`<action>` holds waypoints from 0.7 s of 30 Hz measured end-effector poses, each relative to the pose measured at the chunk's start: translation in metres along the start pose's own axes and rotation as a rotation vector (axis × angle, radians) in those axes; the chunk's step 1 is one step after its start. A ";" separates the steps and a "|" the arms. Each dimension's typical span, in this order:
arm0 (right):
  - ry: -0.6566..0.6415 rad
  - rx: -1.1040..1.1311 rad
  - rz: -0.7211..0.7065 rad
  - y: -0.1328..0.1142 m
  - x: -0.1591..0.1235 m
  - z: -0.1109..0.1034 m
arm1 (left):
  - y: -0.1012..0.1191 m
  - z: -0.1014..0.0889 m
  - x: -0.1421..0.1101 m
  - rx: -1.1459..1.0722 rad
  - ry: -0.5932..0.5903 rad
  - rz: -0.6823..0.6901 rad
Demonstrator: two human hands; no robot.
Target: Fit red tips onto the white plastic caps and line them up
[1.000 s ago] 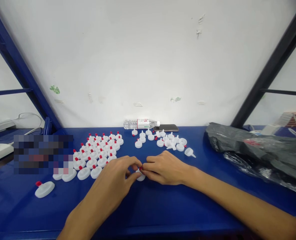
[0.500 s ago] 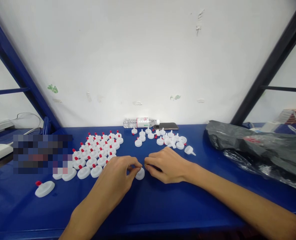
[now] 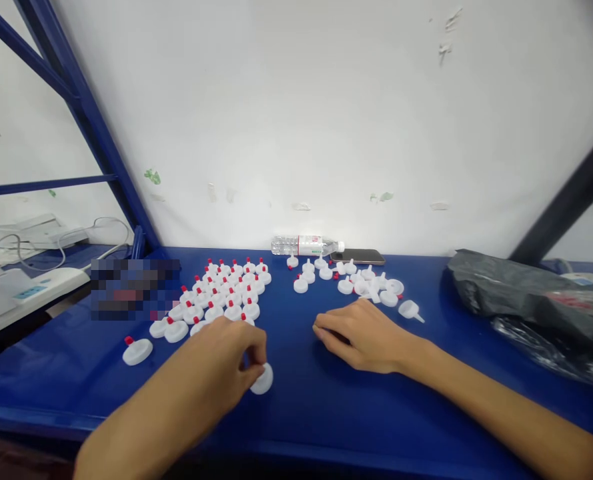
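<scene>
My left hand [image 3: 236, 357] pinches a white plastic funnel-shaped nozzle cap [image 3: 263, 380] by its narrow end, its round wide side turned toward me. The fingers hide its tip. My right hand [image 3: 349, 335] rests on the blue table with fingers curled and fingertips together; nothing shows in them. To the left stand rows of white nozzle caps with red tips [image 3: 215, 295], and one more such capped piece [image 3: 137, 351] sits apart from them. Beyond my right hand lie loose white nozzle caps without red tips [image 3: 389, 298] and small red tips [image 3: 336, 275].
A clear water bottle [image 3: 307, 245] lies by the wall next to a dark phone [image 3: 357, 256]. A grey plastic bag [image 3: 521, 293] covers the right side. At far left are a white power strip [image 3: 31, 293] and cables. Blue frame posts [image 3: 93, 127] rise at the sides.
My left hand has drawn the white nozzle cap toward me and left, away from my right hand. My right hand stays about where it was on the table. The view has swung left.
</scene>
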State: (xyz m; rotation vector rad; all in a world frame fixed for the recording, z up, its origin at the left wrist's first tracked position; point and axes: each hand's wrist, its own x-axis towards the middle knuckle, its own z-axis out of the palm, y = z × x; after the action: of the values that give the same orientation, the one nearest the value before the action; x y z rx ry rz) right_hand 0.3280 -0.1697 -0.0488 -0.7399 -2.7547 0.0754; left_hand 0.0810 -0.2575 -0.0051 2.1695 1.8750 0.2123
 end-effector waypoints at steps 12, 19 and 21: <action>0.021 -0.015 0.000 0.000 0.000 0.002 | -0.096 -0.053 -0.019 0.011 -0.106 -0.441; 0.166 -0.095 0.134 0.003 0.002 0.003 | -0.115 -0.052 -0.011 0.078 -0.060 -0.508; 0.252 -0.137 0.214 0.007 0.003 0.002 | -0.116 -0.048 -0.009 0.070 -0.049 -0.504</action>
State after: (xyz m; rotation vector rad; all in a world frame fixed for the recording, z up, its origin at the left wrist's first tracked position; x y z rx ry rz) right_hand 0.3281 -0.1623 -0.0511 -1.0040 -2.4530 -0.1534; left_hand -0.0438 -0.2467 0.0076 1.6472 2.3478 -0.0077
